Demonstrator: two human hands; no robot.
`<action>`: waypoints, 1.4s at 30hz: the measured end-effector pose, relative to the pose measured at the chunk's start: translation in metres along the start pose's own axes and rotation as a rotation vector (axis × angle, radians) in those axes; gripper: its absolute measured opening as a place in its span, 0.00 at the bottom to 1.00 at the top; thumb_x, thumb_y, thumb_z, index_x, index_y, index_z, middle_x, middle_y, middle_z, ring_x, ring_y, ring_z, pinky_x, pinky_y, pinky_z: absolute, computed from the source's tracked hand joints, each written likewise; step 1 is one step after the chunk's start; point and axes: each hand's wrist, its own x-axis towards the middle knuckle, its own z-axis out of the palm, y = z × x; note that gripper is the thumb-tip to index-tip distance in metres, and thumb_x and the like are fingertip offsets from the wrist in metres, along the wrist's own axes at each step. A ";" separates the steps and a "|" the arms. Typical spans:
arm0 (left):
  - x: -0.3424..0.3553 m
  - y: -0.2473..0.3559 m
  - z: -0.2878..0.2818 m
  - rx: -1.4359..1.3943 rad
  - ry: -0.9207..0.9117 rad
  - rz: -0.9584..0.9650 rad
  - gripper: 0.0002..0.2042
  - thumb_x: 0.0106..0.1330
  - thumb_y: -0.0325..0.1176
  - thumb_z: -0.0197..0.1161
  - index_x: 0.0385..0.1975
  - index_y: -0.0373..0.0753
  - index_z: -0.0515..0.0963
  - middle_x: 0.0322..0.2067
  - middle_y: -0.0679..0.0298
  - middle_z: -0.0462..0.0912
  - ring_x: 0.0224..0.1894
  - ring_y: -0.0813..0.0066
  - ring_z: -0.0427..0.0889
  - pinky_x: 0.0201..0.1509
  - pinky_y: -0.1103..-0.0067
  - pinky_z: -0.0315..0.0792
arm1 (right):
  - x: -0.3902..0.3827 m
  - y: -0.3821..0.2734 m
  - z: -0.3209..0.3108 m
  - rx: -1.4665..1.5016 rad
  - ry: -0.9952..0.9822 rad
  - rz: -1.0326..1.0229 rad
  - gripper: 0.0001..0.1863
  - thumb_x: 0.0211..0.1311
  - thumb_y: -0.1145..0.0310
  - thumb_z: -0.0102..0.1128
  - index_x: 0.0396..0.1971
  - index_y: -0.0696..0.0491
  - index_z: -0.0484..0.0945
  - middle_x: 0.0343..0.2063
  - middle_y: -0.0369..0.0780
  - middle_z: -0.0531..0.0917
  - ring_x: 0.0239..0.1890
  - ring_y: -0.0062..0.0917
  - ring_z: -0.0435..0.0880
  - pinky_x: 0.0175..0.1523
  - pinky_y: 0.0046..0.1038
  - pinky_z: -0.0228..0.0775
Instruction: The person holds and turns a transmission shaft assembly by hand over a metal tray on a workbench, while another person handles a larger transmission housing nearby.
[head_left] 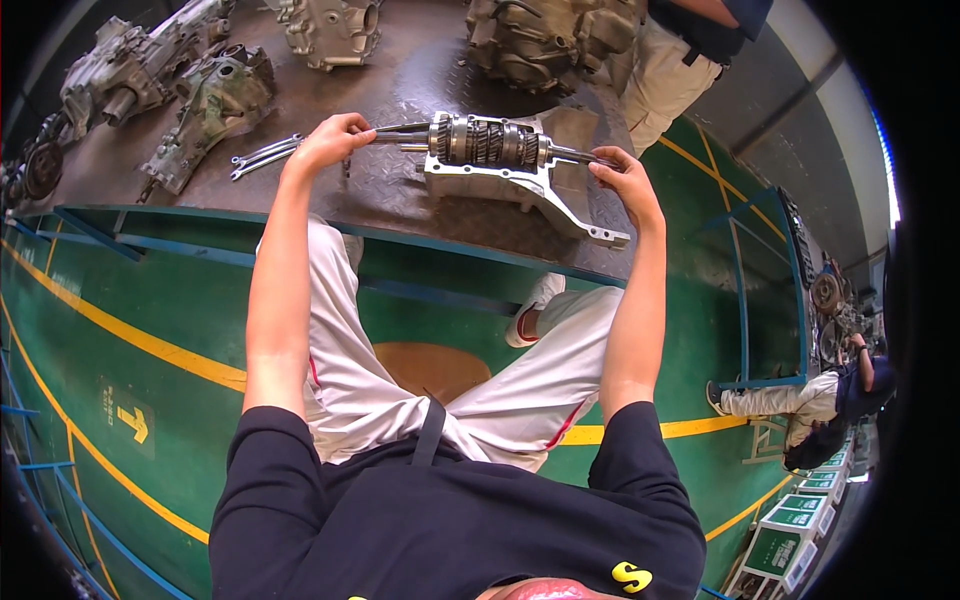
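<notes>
In the head view my left hand (335,140) has its fingers closed around the left end of a steel gear shaft assembly (480,142). My right hand (620,175) grips the thinner right end of that assembly, its fingers curled. The gears lie horizontally in or just over an open silver metal housing (462,188), which rests on the steel workbench and has a long flange reaching toward the front right. Left of my left hand, several silver wrenches (262,160) lie on the bench.
Several gearbox casings (210,115) and a large engine block (540,40) stand on the bench (390,190). A person in pale trousers (670,80) is beyond it at right; another person (830,400) works at a second blue-framed bench. A brown stool seat (420,365) shows between my legs.
</notes>
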 end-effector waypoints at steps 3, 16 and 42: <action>0.002 -0.002 -0.002 0.044 -0.004 -0.005 0.16 0.65 0.42 0.66 0.39 0.34 0.81 0.26 0.65 0.79 0.27 0.78 0.73 0.32 0.78 0.68 | 0.003 0.002 -0.001 -0.039 -0.027 -0.010 0.17 0.60 0.68 0.68 0.47 0.59 0.79 0.32 0.34 0.80 0.32 0.16 0.76 0.41 0.18 0.70; 0.003 0.008 0.006 0.196 0.015 -0.079 0.24 0.70 0.51 0.55 0.38 0.32 0.81 0.31 0.55 0.84 0.35 0.63 0.81 0.44 0.71 0.72 | 0.011 0.007 0.002 -0.083 -0.005 -0.052 0.15 0.64 0.60 0.66 0.34 0.60 0.83 0.25 0.34 0.81 0.28 0.15 0.73 0.36 0.19 0.66; -0.008 0.023 0.020 0.359 0.217 -0.010 0.21 0.73 0.46 0.49 0.43 0.33 0.79 0.44 0.42 0.81 0.51 0.43 0.78 0.56 0.61 0.70 | 0.011 0.011 0.003 -0.163 0.017 -0.175 0.14 0.61 0.64 0.69 0.40 0.60 0.82 0.26 0.31 0.78 0.30 0.15 0.72 0.36 0.19 0.63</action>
